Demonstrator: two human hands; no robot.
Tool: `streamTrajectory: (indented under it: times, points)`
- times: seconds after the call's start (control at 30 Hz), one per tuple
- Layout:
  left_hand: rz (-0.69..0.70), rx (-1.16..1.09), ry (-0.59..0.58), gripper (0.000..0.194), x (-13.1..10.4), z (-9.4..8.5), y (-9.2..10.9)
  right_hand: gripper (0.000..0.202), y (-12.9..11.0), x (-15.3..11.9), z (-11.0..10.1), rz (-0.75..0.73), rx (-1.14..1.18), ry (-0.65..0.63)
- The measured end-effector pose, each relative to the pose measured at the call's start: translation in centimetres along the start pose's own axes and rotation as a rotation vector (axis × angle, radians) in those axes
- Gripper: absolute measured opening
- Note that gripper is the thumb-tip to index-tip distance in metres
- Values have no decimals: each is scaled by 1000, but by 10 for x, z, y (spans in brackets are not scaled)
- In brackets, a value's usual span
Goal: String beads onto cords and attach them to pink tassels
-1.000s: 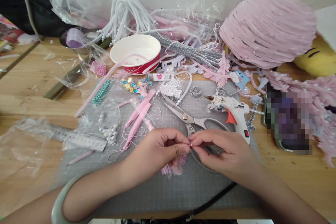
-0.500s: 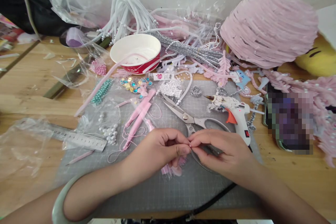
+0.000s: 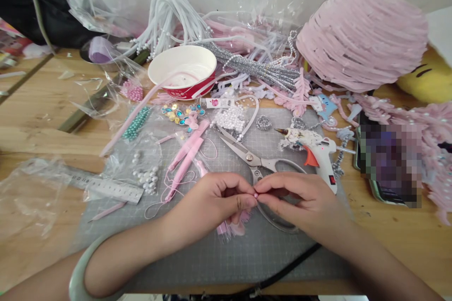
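My left hand [image 3: 226,197] and my right hand [image 3: 296,195] meet fingertip to fingertip above the grey cutting mat [image 3: 197,254]. Between their pinched fingertips is a tiny pink bead [image 3: 256,194]; both hands touch it. Below my left hand hangs or lies a pink tassel piece [image 3: 233,229], partly hidden by the fingers. Grey-handled scissors [image 3: 249,157] lie partly open on the mat, their handles partly behind my right hand. Pink tassels [image 3: 187,162] with thin looped cords rest left of the scissors.
A white glue gun [image 3: 323,155] lies right, beside a phone [image 3: 388,164]. Behind are a red-and-white bowl [image 3: 183,73], white pearls [image 3: 229,120] and a pink fuzzy bundle [image 3: 363,40]. A steel ruler [image 3: 109,187] lies left, and a black cable [image 3: 289,268] crosses the front.
My right thumb and index finger have shifted slightly at the fingertips, and the pink bead shows more clearly between them. My left hand has barely moved.
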State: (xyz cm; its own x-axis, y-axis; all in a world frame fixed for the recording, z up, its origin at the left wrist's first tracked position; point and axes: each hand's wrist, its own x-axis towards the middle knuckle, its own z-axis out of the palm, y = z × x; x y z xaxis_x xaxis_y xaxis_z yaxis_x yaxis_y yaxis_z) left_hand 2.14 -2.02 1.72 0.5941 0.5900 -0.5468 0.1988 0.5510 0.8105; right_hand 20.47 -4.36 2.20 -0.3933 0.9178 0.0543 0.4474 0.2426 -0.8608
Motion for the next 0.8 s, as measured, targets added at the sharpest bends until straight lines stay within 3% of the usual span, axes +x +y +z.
streamTrajectory:
  times: [0.17, 0.53, 0.8]
  points:
    - [-32, -18, 3, 14, 0, 1, -1, 11, 0, 1, 0, -42, -16, -33]
    - [-22, -34, 14, 12, 3, 2, -2, 13, 7, -3, 5, -164, -98, 20]
    - [-31, -12, 34, 17, 4, 1, -2, 11, 6, -5, 10, -154, -261, 56]
